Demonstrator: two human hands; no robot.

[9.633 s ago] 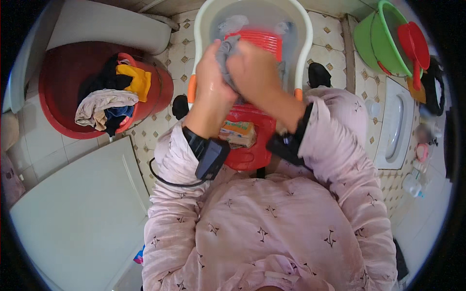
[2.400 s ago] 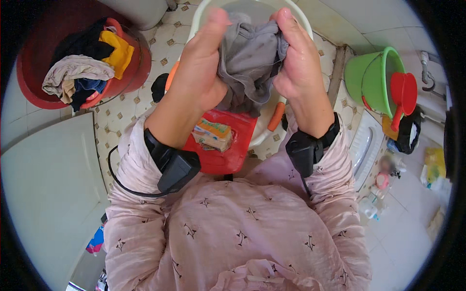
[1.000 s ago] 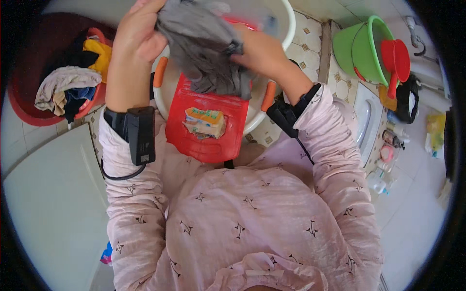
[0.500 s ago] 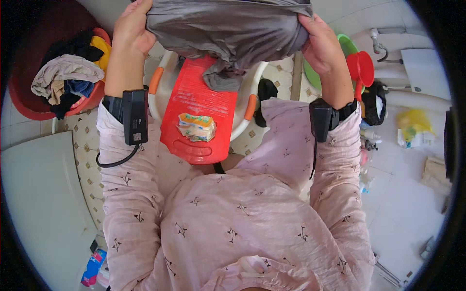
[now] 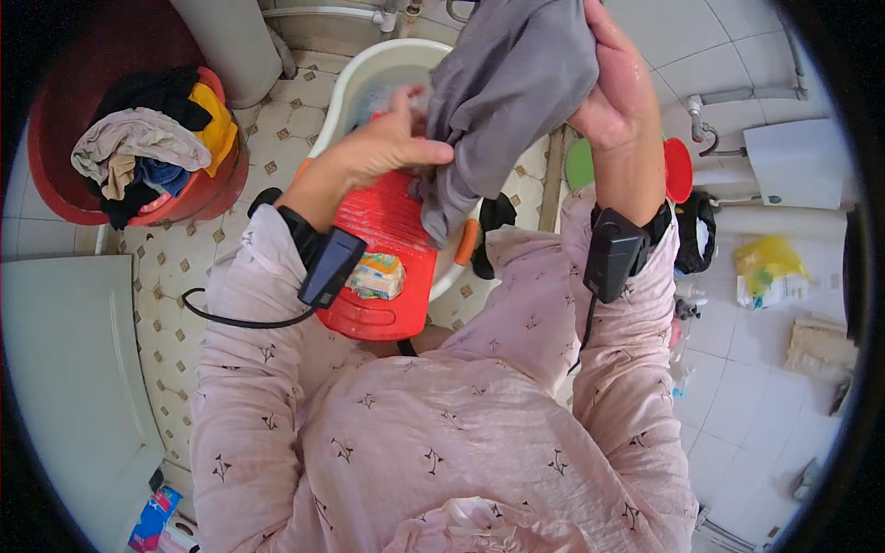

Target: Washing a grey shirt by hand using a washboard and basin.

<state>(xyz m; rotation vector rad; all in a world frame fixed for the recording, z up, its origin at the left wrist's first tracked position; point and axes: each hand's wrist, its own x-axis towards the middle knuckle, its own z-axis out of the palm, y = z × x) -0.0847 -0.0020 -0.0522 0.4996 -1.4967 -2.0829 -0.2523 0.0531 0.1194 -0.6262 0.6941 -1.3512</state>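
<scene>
A: Status of the 2 hands?
B: Right hand [image 5: 616, 88]: fingers closed on the grey garment [image 5: 502, 101], raised. Left hand [image 5: 392, 147]: fingers pinch its lower fold.
A: Below the fingers?
B: Red washboard [image 5: 378, 230] across the white basin [image 5: 369, 78]; soap bar [image 5: 376, 275] on it.

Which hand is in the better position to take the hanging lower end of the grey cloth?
Probably the left hand: it touches the grey cloth low, near the hanging end. The right hand grips it high.
</scene>
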